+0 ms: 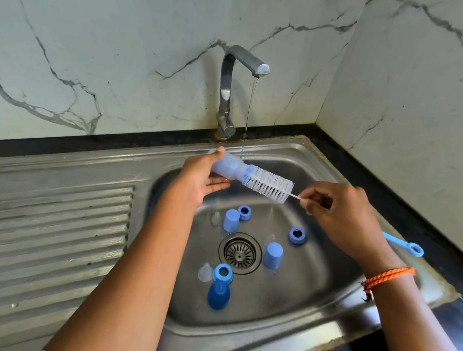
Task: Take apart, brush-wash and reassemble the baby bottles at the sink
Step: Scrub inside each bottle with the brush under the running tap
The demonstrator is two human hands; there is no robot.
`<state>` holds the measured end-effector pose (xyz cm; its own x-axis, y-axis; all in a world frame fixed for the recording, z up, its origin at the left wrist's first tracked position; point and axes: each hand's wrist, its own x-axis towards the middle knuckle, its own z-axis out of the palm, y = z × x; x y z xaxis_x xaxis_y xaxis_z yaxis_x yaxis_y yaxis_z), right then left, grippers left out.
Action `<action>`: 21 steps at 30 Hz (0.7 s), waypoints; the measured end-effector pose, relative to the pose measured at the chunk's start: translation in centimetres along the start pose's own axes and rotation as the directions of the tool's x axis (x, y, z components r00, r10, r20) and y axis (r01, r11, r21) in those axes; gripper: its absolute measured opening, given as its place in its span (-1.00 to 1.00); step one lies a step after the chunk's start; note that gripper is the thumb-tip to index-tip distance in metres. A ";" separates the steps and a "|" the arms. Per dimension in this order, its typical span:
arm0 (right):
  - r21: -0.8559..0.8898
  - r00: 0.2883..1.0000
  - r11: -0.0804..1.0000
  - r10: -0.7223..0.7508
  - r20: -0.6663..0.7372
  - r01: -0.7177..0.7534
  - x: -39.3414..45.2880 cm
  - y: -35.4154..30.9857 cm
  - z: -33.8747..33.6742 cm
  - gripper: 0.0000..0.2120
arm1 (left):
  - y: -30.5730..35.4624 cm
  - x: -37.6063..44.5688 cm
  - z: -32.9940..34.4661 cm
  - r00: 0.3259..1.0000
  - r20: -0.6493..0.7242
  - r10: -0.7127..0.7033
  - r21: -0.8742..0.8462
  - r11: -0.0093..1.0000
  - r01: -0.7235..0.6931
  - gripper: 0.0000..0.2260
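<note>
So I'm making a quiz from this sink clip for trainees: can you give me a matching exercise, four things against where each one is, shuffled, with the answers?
Things
1. bottle
2. bottle brush
3. dark blue cap
4. blue loop-ended tool

Places
A. on the sink rim at the right, near the black counter
B. gripped in the left hand
C. lying in the sink basin, nearest the camera
D. its wire stem pinched by the right hand, bristles at the bottle's mouth

Pairs: 1-B, 2-D, 3-C, 4-A
</note>
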<state>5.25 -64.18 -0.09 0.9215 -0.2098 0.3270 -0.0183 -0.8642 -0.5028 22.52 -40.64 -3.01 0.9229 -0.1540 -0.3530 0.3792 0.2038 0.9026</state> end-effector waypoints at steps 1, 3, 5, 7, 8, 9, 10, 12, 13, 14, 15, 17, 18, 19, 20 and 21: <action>0.003 1.000 1.000 0.009 -0.019 -0.009 0.1 0.1 -0.1 -0.90 | 0.3 0.2 -0.4 0.999 -0.050 0.003 -0.033 0.999 -0.005 -0.73; -0.030 0.997 0.998 0.047 -0.060 -0.049 0.2 0.3 -0.3 -0.83 | 0.8 0.4 -1.2 0.989 -0.145 0.018 -0.088 0.996 -0.031 -0.77; -0.123 0.995 0.990 0.055 -0.082 -0.065 0.0 0.2 -0.1 -0.75 | 0.9 0.3 -1.3 0.983 -0.179 0.045 -0.075 0.995 -0.060 -0.77; -0.185 0.996 0.983 0.003 -0.092 -0.020 -0.2 -0.2 0.3 -0.73 | 0.6 0.2 -0.9 0.992 -0.108 0.066 -0.002 0.998 -0.066 -0.75; -0.202 0.996 0.979 -0.024 -0.091 0.005 -0.3 -0.3 0.5 -0.73 | 0.5 0.1 -0.7 0.997 -0.047 0.063 0.020 0.998 -0.062 -0.73; -0.210 0.995 0.977 -0.039 -0.091 0.019 -0.4 -0.4 0.7 -0.73 | 0.6 0.0 -0.5 0.998 0.012 0.056 0.022 0.998 -0.056 -0.70; -0.208 0.995 0.978 -0.041 -0.092 0.021 -0.3 -0.4 0.7 -0.74 | 0.7 -0.1 -0.4 0.997 0.059 0.047 0.001 0.999 -0.047 -0.69; -0.197 0.997 0.980 -0.027 -0.079 0.011 -0.1 -0.2 0.7 -0.78 | 1.0 -0.2 -0.7 0.993 0.116 0.034 -0.129 0.991 -0.018 -0.65; -0.188 0.998 0.982 -0.026 -0.062 0.014 0.0 -0.2 0.6 -0.78 | 1.2 -0.2 -0.9 0.991 0.129 0.026 -0.214 0.977 0.003 -0.63; -0.166 0.999 0.986 -0.031 -0.038 0.024 0.0 -0.1 0.7 -0.77 | 1.3 -0.2 -1.1 0.991 0.130 0.019 -0.291 0.957 0.020 -0.61; -0.127 0.999 0.991 -0.039 -0.004 0.039 0.0 -0.1 0.9 -0.76 | 1.3 -0.2 -1.3 0.992 0.123 0.011 -0.353 0.935 0.033 -0.60; -0.025 0.996 0.998 -0.052 0.079 0.054 0.0 -0.1 1.1 -0.71 | 1.3 -0.2 -1.5 0.993 0.115 -0.007 -0.444 0.894 0.058 -0.61; 0.020 0.990 0.998 -0.056 0.126 0.054 0.0 -0.2 1.3 -0.69 | 1.3 -0.2 -1.6 0.993 0.118 -0.013 -0.479 0.875 0.069 -0.61; 0.056 0.982 0.997 -0.063 0.176 0.054 -0.1 -0.2 1.4 -0.67 | 1.3 -0.3 -1.7 0.993 0.120 -0.018 -0.507 0.859 0.077 -0.61; 0.092 0.971 0.994 -0.075 0.226 0.056 -0.1 -0.4 1.6 -0.66 | 1.4 -0.3 -1.7 0.993 0.119 -0.021 -0.527 0.846 0.081 -0.60; 0.127 0.958 0.990 -0.087 0.273 0.054 -0.2 -0.4 1.7 -0.65 | 1.5 -0.3 -1.7 0.993 0.117 -0.024 -0.540 0.838 0.084 -0.55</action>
<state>5.76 -62.96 -1.31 0.9904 -0.0006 0.1383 0.0808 -0.8088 -0.5825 22.99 -38.67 -1.94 0.8993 -0.2712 -0.3431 0.4313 0.6797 0.5933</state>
